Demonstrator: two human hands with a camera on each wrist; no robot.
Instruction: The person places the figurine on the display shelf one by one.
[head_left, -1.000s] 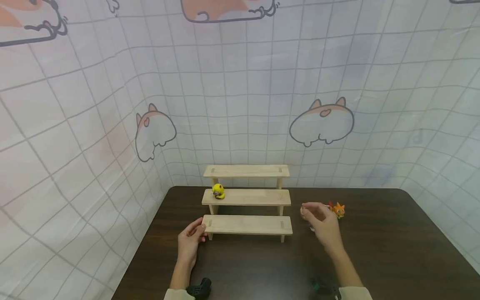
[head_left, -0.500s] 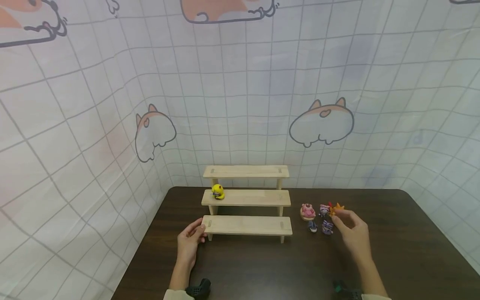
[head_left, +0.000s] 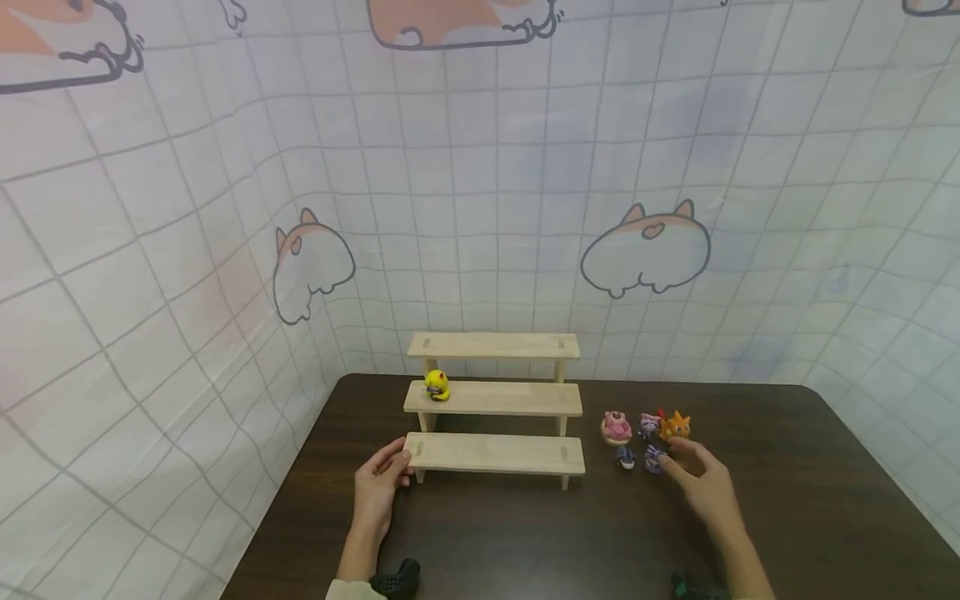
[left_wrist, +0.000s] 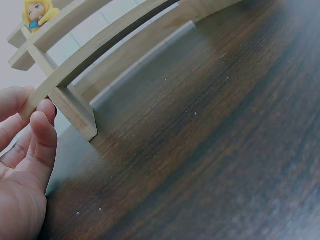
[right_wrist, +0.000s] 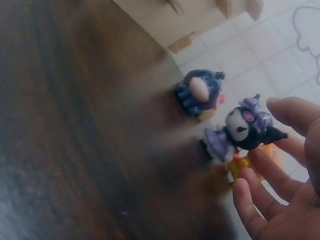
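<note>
Dark wooden table (head_left: 495, 533) spreads beneath both hands. The left hand (head_left: 377, 487) pinches the near left end of a stepped wooden stand (head_left: 492, 397) between thumb and fingers. The right hand (head_left: 705, 487) has its thumb and fingers parted around a purple figure (right_wrist: 237, 125); contact cannot be told. A blue figure (right_wrist: 200, 92) stands left of that hand; beyond it are orange (head_left: 676, 427), lilac (head_left: 648, 426) and pink figures (head_left: 616, 427). Ahead of the left hand, the middle shelf (head_left: 517, 397) holds a yellow figure (head_left: 437, 386).

The head camera looked forward and down from farther off, sharing the wooden stand (head_left: 492, 398) with the close, tilted left wrist view and small figurines (head_left: 653, 458) with the close, tilted right one.
</note>
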